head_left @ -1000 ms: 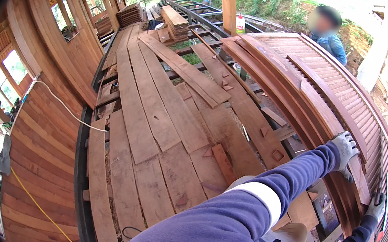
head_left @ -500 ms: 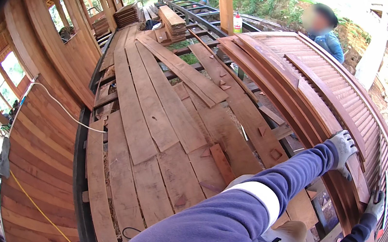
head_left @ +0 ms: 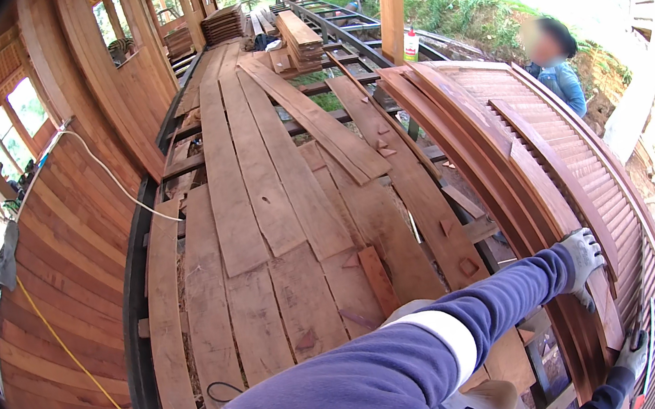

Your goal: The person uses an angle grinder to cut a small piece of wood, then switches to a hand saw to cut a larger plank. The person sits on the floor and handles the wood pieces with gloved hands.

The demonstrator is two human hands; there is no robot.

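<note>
My left hand (head_left: 583, 260) wears a grey glove and reaches across to the right. Its fingers wrap over a reddish-brown wooden board (head_left: 548, 194), with the thumb on the board's near side. Lower down, my right hand (head_left: 635, 354), also gloved, closes at the near end of the same board; part of its grip is hidden. The board lies along a large louvered wooden panel (head_left: 588, 170). Long brown planks (head_left: 451, 138) run beside it on the left, and a narrow wooden strip (head_left: 548, 155) rests on the slats to the right.
Loose floorboards (head_left: 261, 205) cover part of a dark metal frame (head_left: 136, 312), with gaps between them. Small wood offcuts (head_left: 377, 276) lie on top. Stacked planks (head_left: 299, 38) and a bottle (head_left: 411, 45) stand farther off. A person (head_left: 558, 66) is beyond the panel. A yellow cord (head_left: 75, 358) hangs at the left.
The view has shifted slightly, so the surroundings sit a little to the right and lower. Both hands keep their places on the board.
</note>
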